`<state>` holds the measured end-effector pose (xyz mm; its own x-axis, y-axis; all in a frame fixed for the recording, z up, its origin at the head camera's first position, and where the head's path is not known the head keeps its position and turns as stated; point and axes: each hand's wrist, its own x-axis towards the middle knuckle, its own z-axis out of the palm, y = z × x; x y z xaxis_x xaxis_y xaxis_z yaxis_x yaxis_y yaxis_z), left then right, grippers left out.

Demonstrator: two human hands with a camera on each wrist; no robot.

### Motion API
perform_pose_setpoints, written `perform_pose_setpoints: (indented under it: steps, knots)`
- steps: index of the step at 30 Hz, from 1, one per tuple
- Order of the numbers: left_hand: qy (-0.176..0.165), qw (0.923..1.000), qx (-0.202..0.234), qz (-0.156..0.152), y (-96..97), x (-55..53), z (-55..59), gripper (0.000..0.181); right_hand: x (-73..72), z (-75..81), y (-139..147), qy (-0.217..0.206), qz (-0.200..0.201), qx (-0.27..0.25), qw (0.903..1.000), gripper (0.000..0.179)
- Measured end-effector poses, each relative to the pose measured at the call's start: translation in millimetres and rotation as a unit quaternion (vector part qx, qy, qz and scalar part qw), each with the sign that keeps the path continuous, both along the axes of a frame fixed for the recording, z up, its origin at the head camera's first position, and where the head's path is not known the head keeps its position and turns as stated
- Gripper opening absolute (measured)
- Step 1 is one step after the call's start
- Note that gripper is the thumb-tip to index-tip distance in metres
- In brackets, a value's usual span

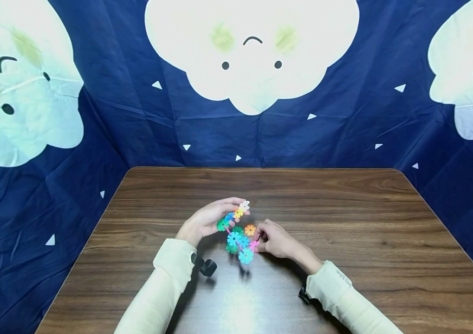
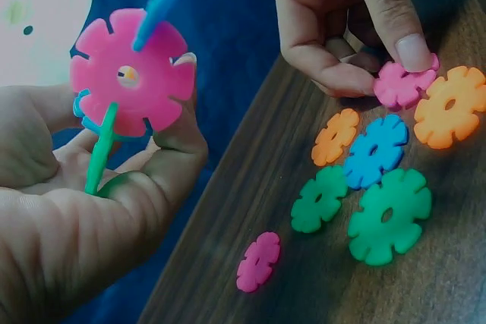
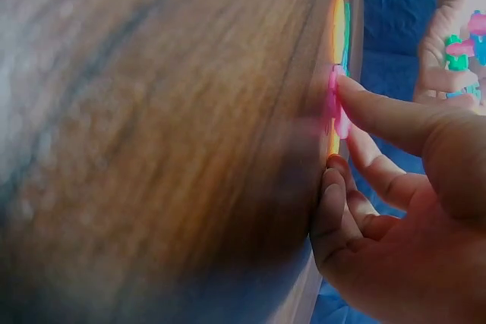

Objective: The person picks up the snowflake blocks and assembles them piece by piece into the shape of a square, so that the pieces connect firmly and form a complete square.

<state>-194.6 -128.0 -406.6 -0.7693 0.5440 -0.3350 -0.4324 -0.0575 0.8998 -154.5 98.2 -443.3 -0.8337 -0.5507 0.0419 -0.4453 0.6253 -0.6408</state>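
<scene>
My left hand holds a chain of interlocked plastic flower discs above the table. Its white disc and yellow disc are at the far end, and a large pink disc faces the left wrist view. A green disc slots into that pink one edge-on, close to the palm. Low at the tabletop, my right hand pinches a loose pink flower disc between thumb and finger. The right wrist view shows that pink disc from the side; fingers partly cover it.
Loose discs lie near the right hand: orange, a second orange, blue, green, another green and pink. Beneath is a brown wooden table, with a blue cloud-print cloth behind it.
</scene>
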Motion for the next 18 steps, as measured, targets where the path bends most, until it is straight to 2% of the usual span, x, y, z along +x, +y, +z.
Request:
perform_pose_setpoints:
  steps: [7,11,14,18]
  knots:
    - [-0.012,0.9998,0.008,0.014,5.5,1.5,-1.4,0.037,-1.0,5.5,8,-0.029,-0.02,-0.001,0.9994,0.023]
    - [-0.019,0.9996,0.01,0.02,8.7,1.4,-3.0,0.039,-5.4,12.0,13,-0.043,-0.052,-0.051,0.9964,0.016]
    - [-0.021,0.9994,0.018,0.02,10.8,1.3,-3.3,0.04,-10.5,18.0,15,-0.006,-0.104,-0.116,0.9878,0.011]
    - [-0.015,0.9997,0.008,0.018,13.9,2.1,-3.1,0.04,-17.0,25.7,15,0.072,-0.163,-0.169,0.9693,0.01]
